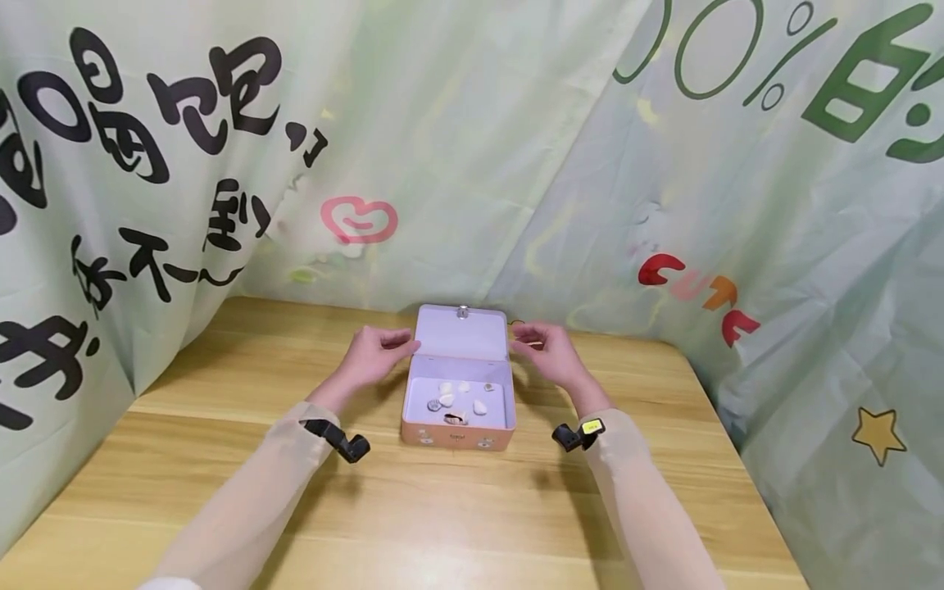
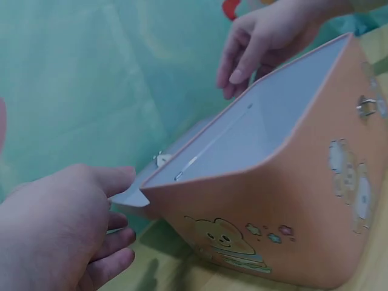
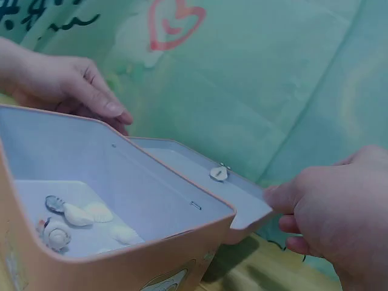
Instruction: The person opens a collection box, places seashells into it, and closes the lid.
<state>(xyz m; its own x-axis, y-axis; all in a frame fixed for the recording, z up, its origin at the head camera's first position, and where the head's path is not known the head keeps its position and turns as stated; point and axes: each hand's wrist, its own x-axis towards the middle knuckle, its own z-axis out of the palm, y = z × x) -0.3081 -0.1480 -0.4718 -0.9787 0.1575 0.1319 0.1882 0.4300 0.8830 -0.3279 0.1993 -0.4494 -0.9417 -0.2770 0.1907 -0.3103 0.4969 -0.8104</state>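
Note:
An orange tin box [image 1: 457, 436] with a pale lilac inside sits on the table, its hinged lid [image 1: 463, 332] tipped back away from me. Several shells [image 3: 77, 214], whitish and dark-striped, lie on the box floor. My left hand [image 1: 372, 354] is at the lid's left side, thumb tip right at the edge and fingers loosely bent below. On the other side my right hand [image 1: 549, 351] has its thumb at the lid's right edge, the other fingers relaxed under it. A metal clasp [image 1: 463, 311] shows at the lid's far edge.
The wooden table [image 1: 472, 516] extends around the box on all sides. Behind it hangs a pale green printed cloth [image 1: 457, 147], close along the table's back edge. Cartoon prints [image 2: 224, 236] decorate the tin's outside. Each sleeve carries a small black wrist camera [image 1: 357, 447].

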